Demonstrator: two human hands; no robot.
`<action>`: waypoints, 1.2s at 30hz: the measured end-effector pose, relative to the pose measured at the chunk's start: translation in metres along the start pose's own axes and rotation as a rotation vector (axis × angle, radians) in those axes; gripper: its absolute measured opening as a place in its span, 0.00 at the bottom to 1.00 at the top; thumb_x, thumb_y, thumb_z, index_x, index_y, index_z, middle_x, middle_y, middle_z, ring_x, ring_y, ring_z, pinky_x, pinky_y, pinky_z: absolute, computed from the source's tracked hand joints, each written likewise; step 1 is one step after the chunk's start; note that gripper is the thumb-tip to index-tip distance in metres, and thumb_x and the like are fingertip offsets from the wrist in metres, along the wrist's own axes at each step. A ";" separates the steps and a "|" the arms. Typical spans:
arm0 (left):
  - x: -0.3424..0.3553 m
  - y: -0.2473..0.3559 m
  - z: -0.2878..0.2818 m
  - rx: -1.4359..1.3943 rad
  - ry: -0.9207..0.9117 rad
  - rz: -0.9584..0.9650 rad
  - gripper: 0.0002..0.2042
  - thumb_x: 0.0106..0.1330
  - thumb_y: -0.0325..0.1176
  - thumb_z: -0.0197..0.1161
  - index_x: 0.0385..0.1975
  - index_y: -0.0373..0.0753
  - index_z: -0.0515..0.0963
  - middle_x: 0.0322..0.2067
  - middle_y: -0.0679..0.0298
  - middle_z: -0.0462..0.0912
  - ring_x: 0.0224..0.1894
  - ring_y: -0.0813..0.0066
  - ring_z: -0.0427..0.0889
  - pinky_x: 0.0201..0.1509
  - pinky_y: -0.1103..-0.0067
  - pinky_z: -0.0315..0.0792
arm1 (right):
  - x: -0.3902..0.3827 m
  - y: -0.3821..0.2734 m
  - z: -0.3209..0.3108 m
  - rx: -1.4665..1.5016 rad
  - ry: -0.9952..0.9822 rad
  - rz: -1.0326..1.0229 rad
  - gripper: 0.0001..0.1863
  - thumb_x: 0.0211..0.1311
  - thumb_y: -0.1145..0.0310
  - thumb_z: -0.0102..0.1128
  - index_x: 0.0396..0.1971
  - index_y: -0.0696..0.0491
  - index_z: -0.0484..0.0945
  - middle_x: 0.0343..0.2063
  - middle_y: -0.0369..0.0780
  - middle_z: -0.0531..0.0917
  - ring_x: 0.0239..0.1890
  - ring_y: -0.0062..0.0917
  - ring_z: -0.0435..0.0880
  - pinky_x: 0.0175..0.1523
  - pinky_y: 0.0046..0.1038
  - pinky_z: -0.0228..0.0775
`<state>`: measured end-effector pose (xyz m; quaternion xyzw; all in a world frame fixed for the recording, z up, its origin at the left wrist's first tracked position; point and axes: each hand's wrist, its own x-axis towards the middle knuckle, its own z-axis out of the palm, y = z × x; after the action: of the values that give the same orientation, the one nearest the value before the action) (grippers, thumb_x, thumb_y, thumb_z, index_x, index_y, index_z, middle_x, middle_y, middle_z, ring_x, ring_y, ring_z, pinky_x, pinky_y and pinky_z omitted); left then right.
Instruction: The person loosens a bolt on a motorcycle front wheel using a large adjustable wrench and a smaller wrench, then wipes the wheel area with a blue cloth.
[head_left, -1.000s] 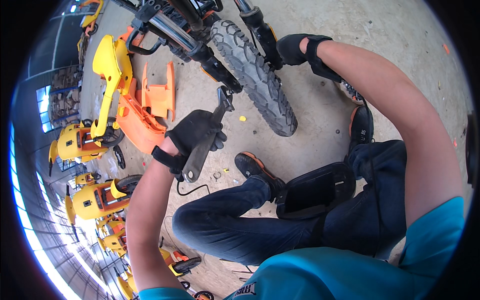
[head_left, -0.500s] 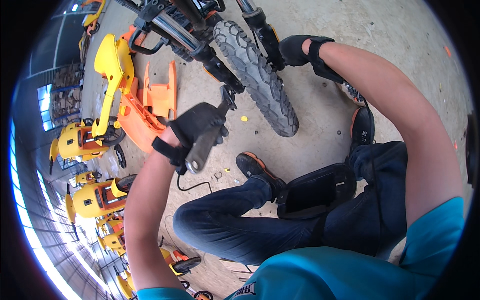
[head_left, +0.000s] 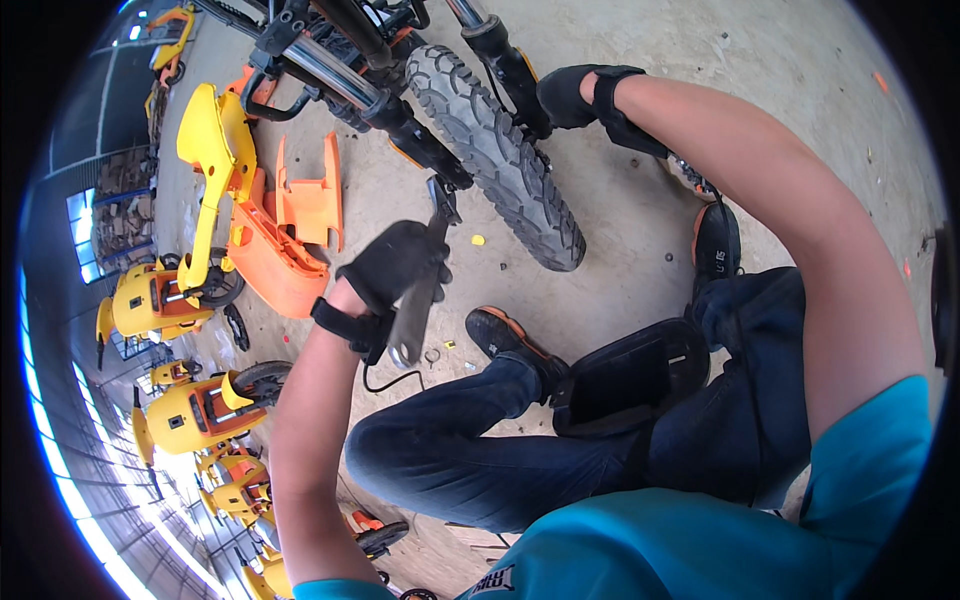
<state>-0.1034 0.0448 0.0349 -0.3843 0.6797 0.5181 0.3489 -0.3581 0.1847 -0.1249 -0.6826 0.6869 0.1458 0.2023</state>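
Wrench of grey metal with a long flat handle (head_left: pixel 412 320) is held above the pale concrete floor (head_left: pixel 640 240), its head close beside the lower end of the left-hand black-and-chrome fork leg (head_left: pixel 418 140). Whether the head touches the fork or only sits near it, I cannot tell. If it were seated loosely, a hard pull could slip it off, scuffing the fork or driving knuckles into the knobbly grey-black rubber tyre (head_left: pixel 495 155) close by.

The left grip (head_left: pixel 392 265), in a black glove, is curled round the middle of the handle, leaving its rounded end free toward the person. A slack wrist could let the tool twist there.

The right grip (head_left: pixel 570 98), also black-gloved, lies against the lower part of the right-hand black fork leg (head_left: pixel 518 85). Its fingers are hidden, so how far they are spread, and whether they hold anything, cannot be told. Should it slide away, the wheel could swing under a sideways pull.

Farther left, a bright orange moulded plastic panel (head_left: pixel 280 255) lies on the floor; a wide sweep of the left arm might catch it.
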 end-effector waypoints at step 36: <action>0.104 -0.130 0.080 0.282 0.480 0.344 0.15 0.58 0.32 0.54 0.37 0.29 0.60 0.24 0.42 0.75 0.27 0.43 0.76 0.29 0.59 0.70 | -0.018 -0.018 -0.010 0.155 0.104 0.150 0.09 0.48 0.70 0.53 0.23 0.60 0.80 0.26 0.48 0.81 0.31 0.42 0.81 0.37 0.34 0.72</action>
<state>-0.0300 0.0841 -0.1300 -0.3228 0.8627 0.3649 0.1357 -0.3407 0.1952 -0.1066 -0.6184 0.7547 0.0710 0.2072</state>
